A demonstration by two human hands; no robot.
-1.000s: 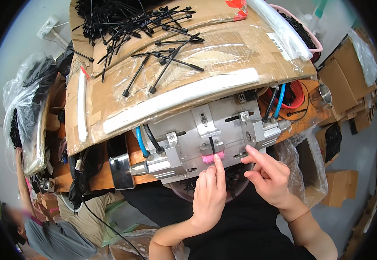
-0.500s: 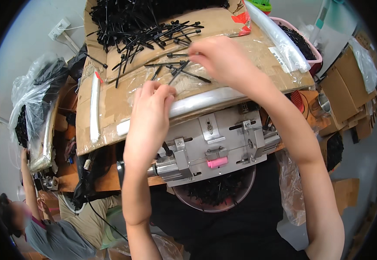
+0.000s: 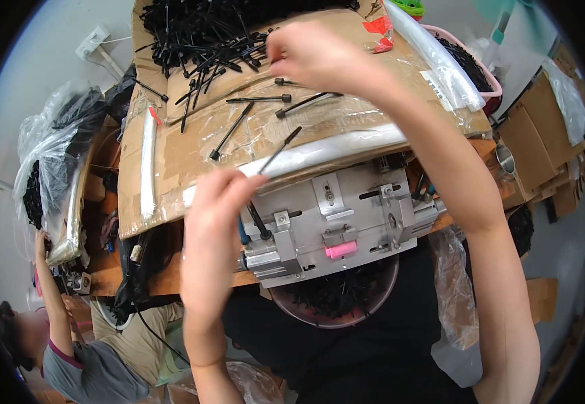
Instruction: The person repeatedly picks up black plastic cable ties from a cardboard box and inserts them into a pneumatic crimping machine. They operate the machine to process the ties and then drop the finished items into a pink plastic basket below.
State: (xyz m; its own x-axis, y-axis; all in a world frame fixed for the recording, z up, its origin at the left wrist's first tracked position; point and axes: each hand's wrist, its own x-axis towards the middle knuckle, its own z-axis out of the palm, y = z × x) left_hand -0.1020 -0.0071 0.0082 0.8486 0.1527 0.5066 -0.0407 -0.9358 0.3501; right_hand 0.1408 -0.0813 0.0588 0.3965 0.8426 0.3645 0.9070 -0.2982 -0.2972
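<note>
My left hand point(image 3: 213, 225) is closed, pinching one end of a thin black rod point(image 3: 281, 149) that sticks out up and to the right. It hovers at the left of a metal fixture point(image 3: 336, 202) carrying a small pink block point(image 3: 341, 250). My right hand point(image 3: 314, 55) is at the near right edge of a heap of black rods point(image 3: 201, 40); its fingers are curled together, and what they hold, if anything, is hidden. Several loose knob-headed black rods, one of them a flat-lying rod point(image 3: 259, 99), are scattered on the cardboard point(image 3: 178, 151) between my hands.
Beneath the fixture is a round bowl point(image 3: 385, 296) of dark pieces. A pink basket point(image 3: 496, 84) with black pieces stands at the far right. Cardboard boxes point(image 3: 538, 138) are stacked on the right. Another person point(image 3: 94, 367) sits at the lower left, near a plastic-wrapped bundle point(image 3: 57, 148).
My left hand has come back toward me off the cardboard, now with a black rod. My right hand has shifted left and farther away, to the heap. Loose rods lie differently.
</note>
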